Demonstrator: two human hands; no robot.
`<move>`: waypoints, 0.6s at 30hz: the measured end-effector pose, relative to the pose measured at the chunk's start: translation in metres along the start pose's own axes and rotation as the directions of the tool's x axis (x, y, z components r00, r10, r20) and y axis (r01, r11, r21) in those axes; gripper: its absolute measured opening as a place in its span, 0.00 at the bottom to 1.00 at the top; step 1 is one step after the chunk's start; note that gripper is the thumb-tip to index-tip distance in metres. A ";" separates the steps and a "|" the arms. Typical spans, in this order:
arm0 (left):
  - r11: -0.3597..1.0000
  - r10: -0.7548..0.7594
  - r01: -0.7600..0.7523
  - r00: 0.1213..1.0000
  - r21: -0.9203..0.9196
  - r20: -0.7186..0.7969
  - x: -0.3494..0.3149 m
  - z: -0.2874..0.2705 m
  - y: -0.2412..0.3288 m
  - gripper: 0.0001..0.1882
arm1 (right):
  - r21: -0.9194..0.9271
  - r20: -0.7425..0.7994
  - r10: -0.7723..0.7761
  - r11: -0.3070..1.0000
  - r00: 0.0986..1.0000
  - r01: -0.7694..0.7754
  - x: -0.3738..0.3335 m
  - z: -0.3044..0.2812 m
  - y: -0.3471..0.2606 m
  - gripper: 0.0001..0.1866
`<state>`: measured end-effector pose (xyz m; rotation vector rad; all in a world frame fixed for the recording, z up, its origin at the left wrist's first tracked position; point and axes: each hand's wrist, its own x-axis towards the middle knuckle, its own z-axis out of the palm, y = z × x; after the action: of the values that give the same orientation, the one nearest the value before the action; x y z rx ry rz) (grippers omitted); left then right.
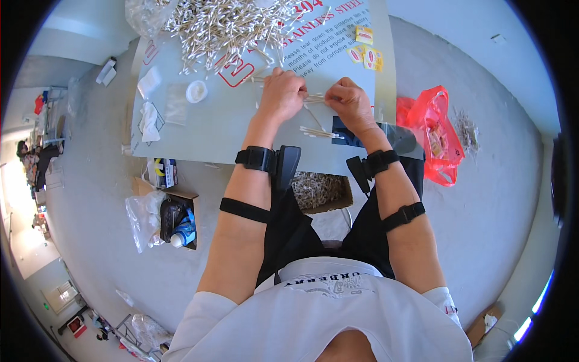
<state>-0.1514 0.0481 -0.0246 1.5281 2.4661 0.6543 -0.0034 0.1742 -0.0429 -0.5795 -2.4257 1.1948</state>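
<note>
My left hand (281, 95) and my right hand (352, 104) are close together over the table's near part, fingers curled inward. A few thin cotton swabs (315, 98) span the gap between them, their ends at the fingertips of both hands. Just below, a small bundle of cotton swabs (321, 133) lies on the tabletop, one loose swab slanting toward it. Beyond my left hand spreads a large heap of cotton swabs (235, 30) with white tips. My fingers partly hide the swabs they pinch.
A round white tub (196, 92) and crumpled tissue (149, 122) are left on the printed table (241, 136). Yellow packets (373, 59) lie far right. A red plastic bag (443, 145) sits beside the table; a cardboard box of swabs (322, 192) is below its near edge.
</note>
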 end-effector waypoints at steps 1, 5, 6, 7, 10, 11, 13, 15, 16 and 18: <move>1.000 -0.018 0.017 0.998 0.017 0.060 0.001 -0.001 0.002 0.03 | 0.002 0.001 0.001 1.000 1.000 -0.001 -0.002 -0.001 -0.001 0.03; 0.999 0.000 0.001 1.000 0.045 -0.025 -0.002 0.006 0.012 0.02 | 0.002 0.040 -0.016 1.000 0.999 0.016 -0.008 -0.004 -0.003 0.04; 0.999 0.011 -0.009 0.999 0.049 -0.047 -0.005 0.009 0.017 0.02 | 0.017 0.036 -0.017 1.000 0.999 0.017 -0.010 -0.005 -0.002 0.03; 0.998 0.022 -0.018 0.997 0.053 -0.069 -0.008 0.013 0.021 0.02 | 0.014 0.034 -0.014 1.000 0.999 0.013 -0.012 -0.007 -0.001 0.03; 0.998 0.056 -0.051 0.984 0.033 -0.170 -0.021 0.021 0.029 0.03 | -0.013 0.069 0.000 1.000 0.998 0.001 -0.016 -0.012 -0.003 0.08; 0.998 0.056 -0.051 0.984 0.033 -0.168 -0.025 0.022 0.029 0.03 | 0.055 0.020 0.021 0.998 1.000 -0.022 -0.020 -0.014 -0.004 0.14; 0.997 0.076 -0.078 0.969 0.004 -0.237 -0.034 0.022 0.029 0.05 | 0.128 -0.024 0.044 0.991 0.999 -0.040 -0.029 -0.016 -0.010 0.21; 0.996 0.086 -0.089 0.965 0.000 -0.249 -0.038 0.022 0.033 0.06 | -0.145 -0.043 -0.062 0.988 0.997 0.056 -0.045 -0.024 -0.018 0.39; 0.995 0.093 -0.096 0.962 -0.001 -0.259 -0.041 0.022 0.033 0.08 | -0.143 -0.041 -0.064 0.988 0.997 0.057 -0.053 -0.022 -0.021 0.39; 0.996 0.087 -0.092 0.962 -0.005 -0.259 -0.044 0.023 0.036 0.09 | -0.280 0.013 0.037 0.959 0.999 -0.032 -0.066 -0.016 -0.026 0.48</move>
<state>-0.0930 0.0294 -0.0328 1.6504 2.5763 0.9446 0.0547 0.1363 -0.0222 -0.6970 -2.6313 0.8762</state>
